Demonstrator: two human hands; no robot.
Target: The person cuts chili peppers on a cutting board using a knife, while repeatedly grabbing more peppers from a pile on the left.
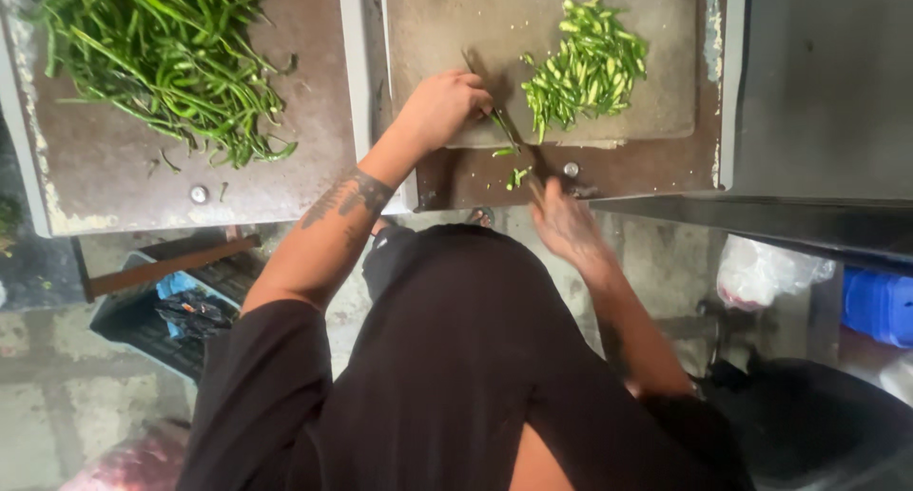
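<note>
At the centre of the frame the left hand [442,106] is closed over a few green chillies [501,128] at the near edge of the cutting board [456,35], pinning them down, while the right hand [563,220] sits just below, blurred, with what looks like a knife [529,168] running from it up toward the left hand. The step in hand looks like slicing: a heap of cut pieces [585,68] already lies on the board at upper centre-right, and a few bits [516,176] have fallen onto the brown tabletop [647,168] just off the board's edge. The next move would seem to call for feeding the held chillies forward under the blade with the fingers tucked back, or for fetching more from the pile of whole chillies [171,54] at upper left, which lies well apart on a separate surface. The right hand is too smeared to tell whether it is clamped on a handle, and the blade itself is barely made out. The left fingertips are hidden under the hand. The whole pile is cut off by the top edge.
</note>
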